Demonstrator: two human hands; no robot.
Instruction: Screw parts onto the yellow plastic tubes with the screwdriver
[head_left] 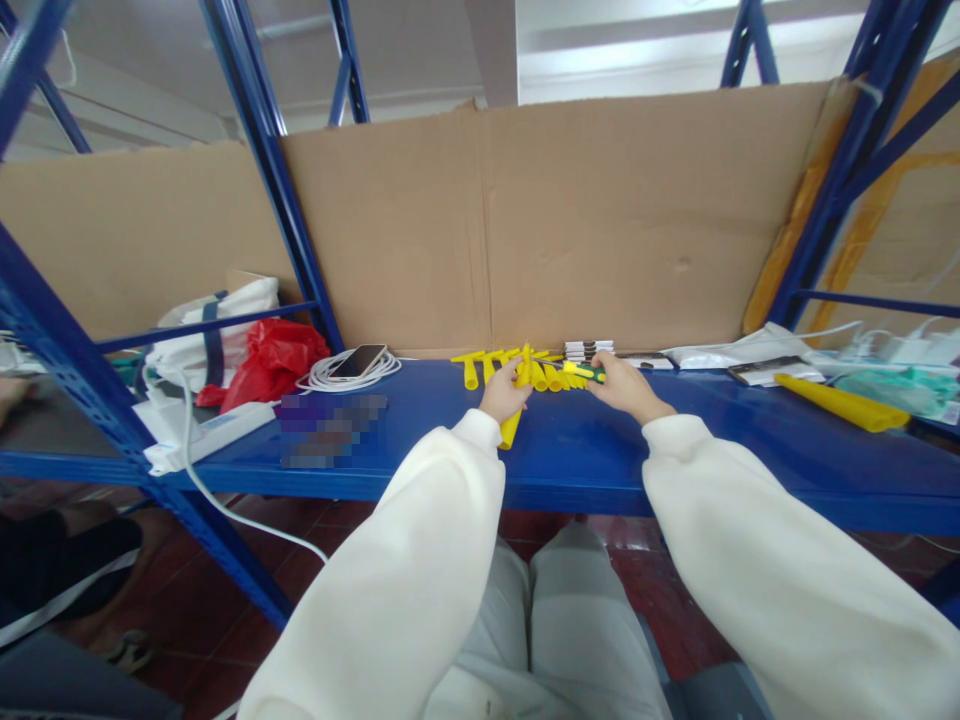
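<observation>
My left hand (505,394) is closed around a yellow tube-shaped plastic part (511,431), which points down toward the front of the blue table (585,455). In my right hand (627,386) is a screwdriver (583,371) with a green and yellow handle. Its shaft points left toward the upper part of the yellow piece; whether the tip touches it is too small to tell. Behind and between my hands lies a row of several similar yellow parts (471,374), partly covered by my fingers.
Small stacked packs (589,349) stand by the cardboard wall (600,220). Leftward are a phone (363,361) on a coiled white cable (328,378), a red plastic bag (274,358) and a white power strip (217,436). A long yellow piece (844,404) lies far right. Blue posts (274,180) rise beside me.
</observation>
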